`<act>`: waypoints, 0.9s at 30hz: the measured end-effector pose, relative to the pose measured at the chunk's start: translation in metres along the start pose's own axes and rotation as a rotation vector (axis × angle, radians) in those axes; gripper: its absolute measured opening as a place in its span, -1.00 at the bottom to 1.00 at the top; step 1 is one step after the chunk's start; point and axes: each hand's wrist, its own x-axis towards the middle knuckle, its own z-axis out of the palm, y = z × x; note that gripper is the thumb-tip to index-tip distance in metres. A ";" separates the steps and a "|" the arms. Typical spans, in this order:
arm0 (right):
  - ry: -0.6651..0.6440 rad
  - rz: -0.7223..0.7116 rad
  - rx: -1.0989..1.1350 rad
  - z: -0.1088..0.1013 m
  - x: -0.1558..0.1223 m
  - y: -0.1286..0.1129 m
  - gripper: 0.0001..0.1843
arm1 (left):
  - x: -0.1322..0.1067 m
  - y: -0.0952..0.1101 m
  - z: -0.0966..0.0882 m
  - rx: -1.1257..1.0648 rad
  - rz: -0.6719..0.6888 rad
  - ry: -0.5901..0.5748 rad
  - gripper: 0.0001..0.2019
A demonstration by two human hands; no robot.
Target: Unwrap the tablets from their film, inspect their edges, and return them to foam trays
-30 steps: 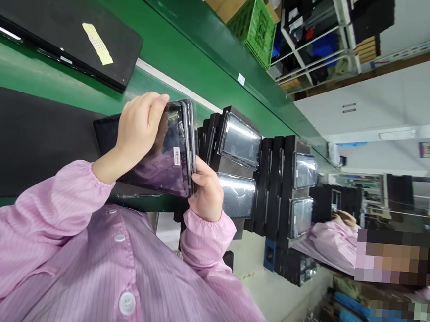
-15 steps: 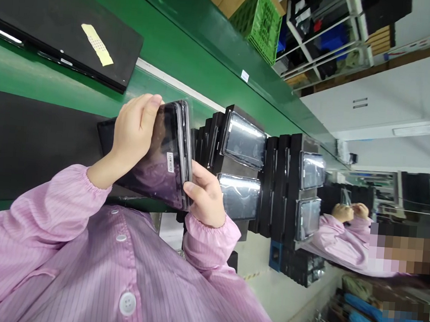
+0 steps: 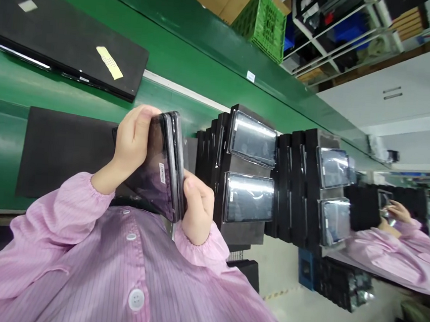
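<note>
Glossy black tablets (image 3: 157,176) are clasped by the curled left hand (image 3: 131,137) and pinched by the right hand (image 3: 198,209); wrapped screens (image 3: 251,198) stand right of it.

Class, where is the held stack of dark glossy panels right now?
In the head view, the stack of panels is left of centre, between the left hand and right hand, left of the upright dark slabs.

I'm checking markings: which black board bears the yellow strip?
The upper-left black board, beyond the left hand; its yellow strip sets it apart: others show none.
</note>
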 end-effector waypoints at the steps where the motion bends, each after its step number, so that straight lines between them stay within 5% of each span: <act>1: -0.001 -0.001 0.021 0.002 0.000 0.001 -0.65 | 0.001 -0.001 0.000 -0.011 -0.006 0.003 -0.49; 11: 0.018 -0.006 0.015 0.003 0.003 0.005 -0.62 | 0.005 0.000 0.009 -0.063 -0.100 0.045 -0.47; 27: -0.045 0.044 0.033 0.006 -0.017 0.006 -0.57 | -0.006 0.010 -0.004 -0.062 -0.080 0.082 -0.46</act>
